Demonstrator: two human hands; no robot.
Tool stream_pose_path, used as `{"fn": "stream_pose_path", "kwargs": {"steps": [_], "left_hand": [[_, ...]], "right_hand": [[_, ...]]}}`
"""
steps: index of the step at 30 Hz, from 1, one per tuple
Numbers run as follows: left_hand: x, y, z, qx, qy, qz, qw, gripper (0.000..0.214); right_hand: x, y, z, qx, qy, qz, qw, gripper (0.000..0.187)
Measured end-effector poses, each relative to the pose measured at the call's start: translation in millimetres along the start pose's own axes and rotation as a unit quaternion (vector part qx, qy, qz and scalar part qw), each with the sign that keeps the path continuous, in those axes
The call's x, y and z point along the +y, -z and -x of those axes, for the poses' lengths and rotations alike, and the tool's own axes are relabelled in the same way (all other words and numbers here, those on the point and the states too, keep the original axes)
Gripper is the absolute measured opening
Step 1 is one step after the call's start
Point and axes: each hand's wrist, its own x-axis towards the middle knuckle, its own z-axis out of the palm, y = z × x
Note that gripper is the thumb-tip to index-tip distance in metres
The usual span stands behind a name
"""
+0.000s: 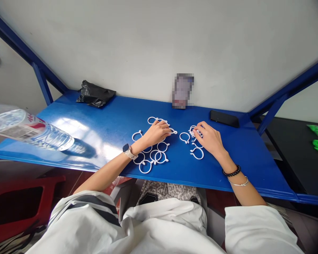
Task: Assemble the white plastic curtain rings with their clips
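Note:
My left hand (159, 133) is closed over the left group of white plastic curtain rings, its fingertips pinching a ring (174, 132) with a small eyelet. Around and under it lie several more, among them a ring (145, 172) near the table's front edge. On the other side, my right hand (210, 138) has its thumb and fingers drawn together on a white ring (192, 129), partly hidden by the fingers. Just below that hand is a ring with a gap (201, 156). Between the hands a single ring (184, 137) lies flat.
The blue table (169, 176) meets a pale wall. A water bottle (39, 130) stands at the left, with a black plastic bag (95, 93) behind it. A blurred upright rectangular object (182, 91) leans on the wall. A black phone (224, 118) lies at the back right.

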Motion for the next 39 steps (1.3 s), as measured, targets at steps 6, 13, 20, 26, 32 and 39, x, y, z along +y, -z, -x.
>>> {"fn": "stream_pose_path", "kwargs": {"steps": [6,13,20,26,32,39], "left_hand": [[-8.7,7.4,-0.5,0.089,0.071,-0.074,0.991,0.023],[-10.5,-2.8,-0.8,0.042,0.085,-0.148,0.984,0.022],[-11.2,-1.9,-2.3,0.058,0.079,-0.041,0.994,0.025],[9.1,27.3,-3.2,0.043,0.068,0.429,0.9,0.03],[28.0,29.7,0.8,-0.112,0.091,0.629,0.764,0.033],[35.4,25.3,1.6,-0.263,0.04,0.661,0.702,0.041]], "right_hand": [[-0.3,-1.7,0.7,0.028,-0.002,-0.009,1.0,0.034],[-5.4,-2.9,0.4,0.033,0.009,-0.009,0.999,0.031],[-10.0,-6.4,1.7,0.028,0.016,-0.068,0.997,0.03],[-19.8,3.6,0.8,-0.03,0.01,-0.354,0.935,0.043],[-32.7,6.2,4.1,-0.15,0.016,-0.523,0.839,0.042],[-38.8,-5.4,9.0,-0.271,-0.029,-0.604,0.749,0.038]]}}
